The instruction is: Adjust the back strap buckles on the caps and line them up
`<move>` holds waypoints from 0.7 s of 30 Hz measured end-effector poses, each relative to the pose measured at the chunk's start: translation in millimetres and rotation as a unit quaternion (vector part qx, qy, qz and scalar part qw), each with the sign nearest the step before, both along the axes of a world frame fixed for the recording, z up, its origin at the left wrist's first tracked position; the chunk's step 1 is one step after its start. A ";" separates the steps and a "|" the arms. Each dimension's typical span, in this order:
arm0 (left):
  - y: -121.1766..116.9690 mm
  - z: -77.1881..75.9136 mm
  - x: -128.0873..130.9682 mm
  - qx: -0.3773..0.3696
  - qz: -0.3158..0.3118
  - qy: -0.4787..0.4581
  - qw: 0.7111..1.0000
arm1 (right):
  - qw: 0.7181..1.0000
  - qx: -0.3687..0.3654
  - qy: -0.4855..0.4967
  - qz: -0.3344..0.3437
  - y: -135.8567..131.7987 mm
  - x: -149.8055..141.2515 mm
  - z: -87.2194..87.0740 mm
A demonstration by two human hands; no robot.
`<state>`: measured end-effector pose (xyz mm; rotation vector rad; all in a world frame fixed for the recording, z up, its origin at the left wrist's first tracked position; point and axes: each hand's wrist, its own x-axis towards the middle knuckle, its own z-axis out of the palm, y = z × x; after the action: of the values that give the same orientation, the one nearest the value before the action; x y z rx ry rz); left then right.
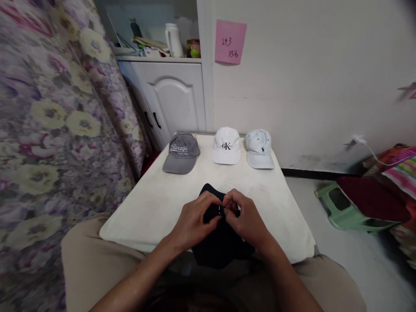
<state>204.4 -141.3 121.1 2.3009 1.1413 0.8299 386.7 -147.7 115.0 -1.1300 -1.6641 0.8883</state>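
Observation:
A dark navy cap (221,247) lies at the table's near edge, partly over my lap, its brim toward the far side. My left hand (196,219) pinches the cap's back strap beside a small shiny buckle (221,210). Close against it, my right hand (242,214) grips the strap on the buckle's other side, thumb and fingers pressed together. The fingers hide part of the strap. Farther back on the table stand a grey cap (182,152) with white lettering, a white cap (226,146) with black letters, and a pale blue cap (259,148) with a small dark emblem.
A cream cloth covers the table (146,208). Behind it are a white cabinet (172,97) and a wall with a pink note (230,42). A floral curtain (61,130) hangs at left. On the right floor stands a green stool (351,210) with a dark red top.

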 end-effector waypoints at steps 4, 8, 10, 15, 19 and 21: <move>-0.2 -0.6 0.3 0.000 0.007 -0.007 1.000 | 1.000 0.003 0.022 -0.013 1.5 2.6 1.5; 1.4 -2.7 -0.3 0.004 0.012 -0.014 1.000 | 1.000 -0.009 0.008 -0.005 0.2 3.7 3.5; 2.4 -3.7 -0.6 -0.001 0.011 -0.014 1.000 | 1.000 -0.020 -0.002 0.005 -1.7 3.2 5.0; 2.6 -5.1 -1.3 -0.005 0.015 -0.017 1.000 | 0.999 -0.035 0.004 0.019 -4.0 2.1 7.1; 1.8 -5.2 -1.2 0.000 0.016 -0.022 1.000 | 1.000 -0.021 0.002 0.013 -2.3 0.9 4.1; 1.5 -5.0 -0.8 0.001 0.017 -0.017 1.000 | 1.000 -0.014 0.005 -0.007 -1.7 -0.1 2.2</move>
<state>203.7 -139.7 116.2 2.2662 1.1698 0.8793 386.6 -149.4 117.2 -1.1514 -1.6385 0.9098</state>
